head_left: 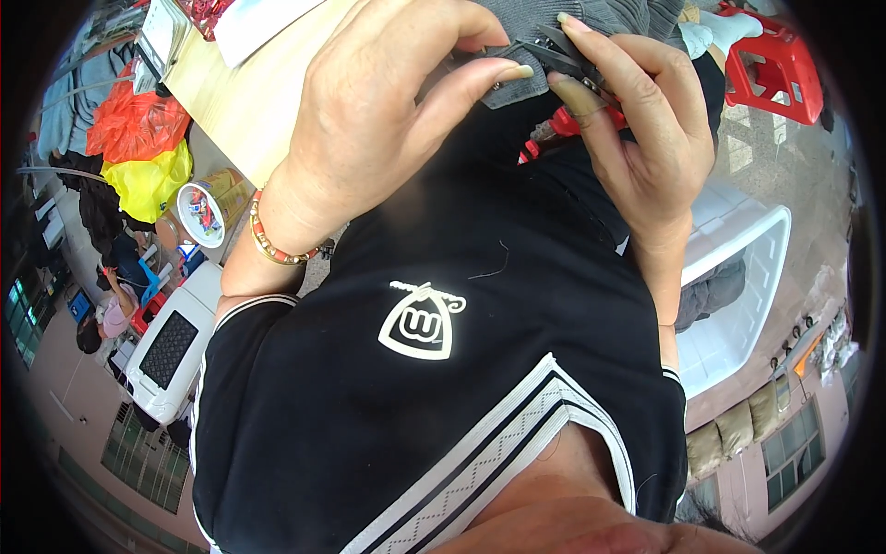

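My right hand [651,120] holds a pair of small black thread snips [560,55], with the thumb and fingers closed around them. The blades point left, toward my left hand [374,106]. That hand has its thumb and forefinger drawn together in a pinch beside the blade tips; what lies between them is too small to make out. Behind both hands is a grey ribbed knit cloth [531,90], partly covered by the fingers and snips.
A pale wooden table [240,102] stands at the left, near red [138,120] and yellow plastic bags [152,180] and a tub of small scraps [200,214]. At right are a red stool [780,69] and a white bin [738,342] holding grey cloth. Another person [115,309] is at far left.
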### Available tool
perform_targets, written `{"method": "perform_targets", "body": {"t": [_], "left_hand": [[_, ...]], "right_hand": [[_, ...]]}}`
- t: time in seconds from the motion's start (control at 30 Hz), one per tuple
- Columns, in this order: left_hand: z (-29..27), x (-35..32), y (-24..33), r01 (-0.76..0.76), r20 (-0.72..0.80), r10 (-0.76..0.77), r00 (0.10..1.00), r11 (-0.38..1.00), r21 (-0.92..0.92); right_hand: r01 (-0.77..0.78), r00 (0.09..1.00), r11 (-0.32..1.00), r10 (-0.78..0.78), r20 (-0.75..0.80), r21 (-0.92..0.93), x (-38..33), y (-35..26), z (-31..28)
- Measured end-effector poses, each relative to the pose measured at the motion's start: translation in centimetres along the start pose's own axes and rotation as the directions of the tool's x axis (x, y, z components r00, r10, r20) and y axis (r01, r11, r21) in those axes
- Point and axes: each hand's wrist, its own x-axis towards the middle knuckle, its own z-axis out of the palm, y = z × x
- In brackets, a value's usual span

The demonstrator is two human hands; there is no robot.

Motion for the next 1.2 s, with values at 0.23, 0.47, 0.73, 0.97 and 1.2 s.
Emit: {"method": "perform_targets", "body": {"t": [0.23, 0.47, 0.73, 0.97, 1.2], "left_hand": [[0.3, 0.5, 0.1, -0.125, -0.061, 0.129, 0.990, 0.991, 0.053], [0.6, 0.4, 0.6, -0.103, -0.084, 0.105, 0.991, 0.994, 0.030], [0.8, 0.3, 0.3, -0.177, -0.049, 0.178, 0.983, 0.984, 0.021], [1.2, 0.0, 0.1, -0.111, 0.002, 0.112, 0.994, 0.988, -0.103], [0.7, -1.1, -0.5, 0.003, 0.038, 0.004, 0.999, 0.983, -0.182]], "right_hand": [[-0.084, 0.996, 0.994, 0.083, -0.025, -0.076, 0.9, -1.5, -0.1], [-0.467, 0.878, 0.878, 0.475, 0.064, -0.105, 2.1, -5.0, -1.1], [-0.207, 0.978, 0.975, 0.205, -0.029, -0.078, 1.6, -2.7, -0.2], [-0.033, 0.999, 0.992, 0.031, -0.015, -0.120, -0.6, -0.9, -0.5], [-0.030, 0.999, 0.991, 0.031, 0.009, -0.133, 0.5, -1.4, -0.9]]}}
